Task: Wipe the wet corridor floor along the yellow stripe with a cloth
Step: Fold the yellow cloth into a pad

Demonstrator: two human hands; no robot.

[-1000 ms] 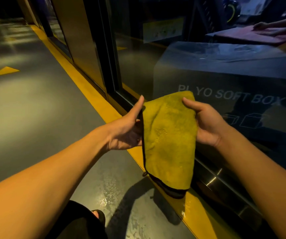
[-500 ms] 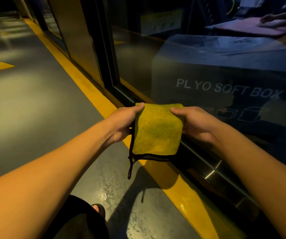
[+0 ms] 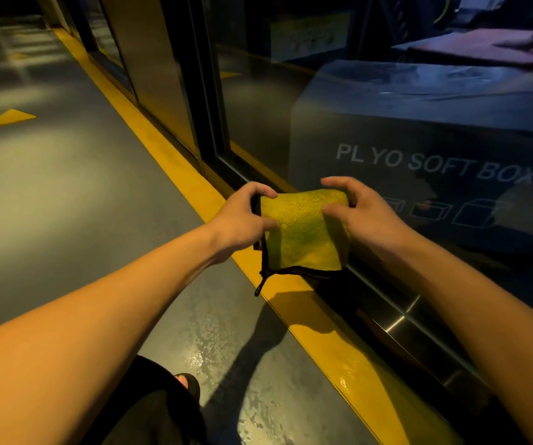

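Observation:
A folded yellow cloth [image 3: 302, 234] with a black hem and a dangling black loop hangs in the air above the yellow stripe [image 3: 162, 149]. My left hand [image 3: 242, 216] pinches its left edge and my right hand [image 3: 360, 213] grips its right edge, fingers curled over the top. The stripe runs along the foot of a glass wall from far left to near right. Wet patches [image 3: 213, 342] glisten on the grey floor beside the stripe, below the cloth.
The glass wall [image 3: 258, 107] with dark frames rises right of the stripe; behind it sits a box [image 3: 435, 162] marked "PL YO SOFT BOX". A yellow triangle [image 3: 8, 117] marks the floor at left. My sandalled foot [image 3: 188, 383] stands near the wet patch.
The cloth went from hanging long to folded in half, then smaller. Both hands dropped lower and now curl round its edges.

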